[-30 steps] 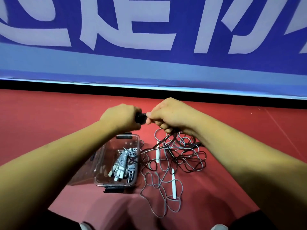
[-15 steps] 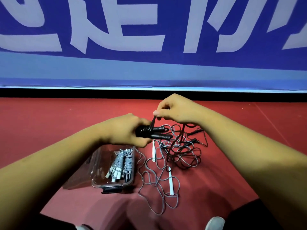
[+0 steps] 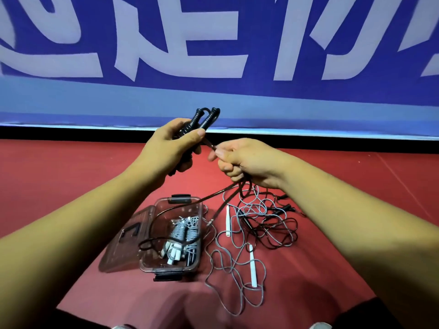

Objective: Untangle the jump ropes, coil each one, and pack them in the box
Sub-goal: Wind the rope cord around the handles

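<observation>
Packing partly done, black rope in hand
The left hand [image 3: 171, 148] gripped both black handles [image 3: 206, 118]; the right hand [image 3: 249, 162] pinched the cord [image 3: 211, 144]. Coiled grey ropes [image 3: 181, 233] lay in the box [image 3: 166, 269]; a grey rope [image 3: 252, 267] lay tangled on the floor [image 3: 71, 176] beside it.

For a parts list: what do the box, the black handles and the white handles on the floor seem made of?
Box: clear, glossy hard plastic, since the coiled ropes show through its walls. Black handles, held in the left hand: matte and ribbed, perhaps rubber or plastic. White handles: smooth, plain, probably plastic.
</observation>
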Demonstrator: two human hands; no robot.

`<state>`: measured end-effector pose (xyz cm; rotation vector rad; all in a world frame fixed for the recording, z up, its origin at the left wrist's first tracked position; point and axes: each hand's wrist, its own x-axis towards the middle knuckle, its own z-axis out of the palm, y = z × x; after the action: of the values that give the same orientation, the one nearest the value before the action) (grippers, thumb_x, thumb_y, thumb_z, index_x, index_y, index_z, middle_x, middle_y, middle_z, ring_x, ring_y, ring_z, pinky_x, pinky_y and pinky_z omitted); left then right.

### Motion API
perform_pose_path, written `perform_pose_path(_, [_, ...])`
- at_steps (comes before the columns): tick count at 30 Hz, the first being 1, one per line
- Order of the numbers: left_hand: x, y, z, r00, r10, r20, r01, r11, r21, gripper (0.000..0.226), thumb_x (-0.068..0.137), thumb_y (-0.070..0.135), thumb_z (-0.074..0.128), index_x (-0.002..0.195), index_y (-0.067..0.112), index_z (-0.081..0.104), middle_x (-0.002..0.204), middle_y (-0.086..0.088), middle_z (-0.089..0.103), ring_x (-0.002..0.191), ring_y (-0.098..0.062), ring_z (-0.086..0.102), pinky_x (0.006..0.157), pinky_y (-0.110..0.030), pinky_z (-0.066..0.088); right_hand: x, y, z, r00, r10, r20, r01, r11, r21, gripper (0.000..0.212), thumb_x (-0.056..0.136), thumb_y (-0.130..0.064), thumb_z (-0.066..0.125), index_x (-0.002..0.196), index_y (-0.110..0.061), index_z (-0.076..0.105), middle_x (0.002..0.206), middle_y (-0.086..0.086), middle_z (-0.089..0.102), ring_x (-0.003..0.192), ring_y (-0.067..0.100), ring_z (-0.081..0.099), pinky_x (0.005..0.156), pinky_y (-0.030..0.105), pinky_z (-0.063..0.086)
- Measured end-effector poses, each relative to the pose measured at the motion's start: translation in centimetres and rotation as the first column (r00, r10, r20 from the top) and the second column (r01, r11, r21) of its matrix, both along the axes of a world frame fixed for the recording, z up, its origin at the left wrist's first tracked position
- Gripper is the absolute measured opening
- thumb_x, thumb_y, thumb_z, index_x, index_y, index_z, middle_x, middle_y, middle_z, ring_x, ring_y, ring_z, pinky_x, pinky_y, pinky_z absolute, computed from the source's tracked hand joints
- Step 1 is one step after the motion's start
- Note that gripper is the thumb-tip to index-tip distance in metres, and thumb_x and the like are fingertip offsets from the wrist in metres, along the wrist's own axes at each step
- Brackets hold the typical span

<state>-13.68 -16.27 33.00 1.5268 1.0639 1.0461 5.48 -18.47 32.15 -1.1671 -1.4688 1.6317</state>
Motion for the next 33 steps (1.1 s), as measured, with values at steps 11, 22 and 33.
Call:
perform_pose_path(11, [-3.3,2.4,-0.7,0.938,0.226,-0.262,-0.223,0.974,0.043,0.031,0.09,0.026,0.071,0.111,0.012,0.054,0.078,-0.002,0.069,0.042,-0.016,0.047,0.038,-0.018,0.025,-0.8,-0.1,-1.2,0.981,0.074,0.18,-0.066,0.997,-0.046,0.01,0.1,-0.006,0.048,0.101,-0.003,0.058,0.067,0.003,0.053,0.045,0.007,0.04,0.053,0.022,0.036])
perform_pose_path(22, [-8.0,4.8,-2.5,0.624,0.385,-0.68,-0.254,0.923,0.29,0.032,0.08,0.021,0.074,0.097,0.016,0.048,0.083,-0.005,0.069,0.052,-0.022,0.066,0.061,-0.033,0.051,0.2,-1.9,-1.8,0.998,0.013,0.067,-0.002,0.987,-0.16,0.013,0.094,-0.008,0.06,0.104,0.001,0.062,0.06,0.006,0.054,0.048,0.015,0.058,0.041,0.019,0.044])
perform_pose_path(33, [-8.9,4.3,-5.6,0.19,0.25,-0.949,-0.126,0.965,0.229,0.029,0.079,0.025,0.067,0.107,0.023,0.061,0.088,-0.005,0.059,0.077,-0.029,0.055,0.067,-0.034,0.046,-0.2,-2.5,-1.6,1.0,0.005,-0.018,-0.009,0.976,-0.216,0.017,0.099,0.0,0.047,0.104,-0.002,0.064,0.06,0.001,0.049,0.043,0.006,0.038,0.04,0.016,0.031])
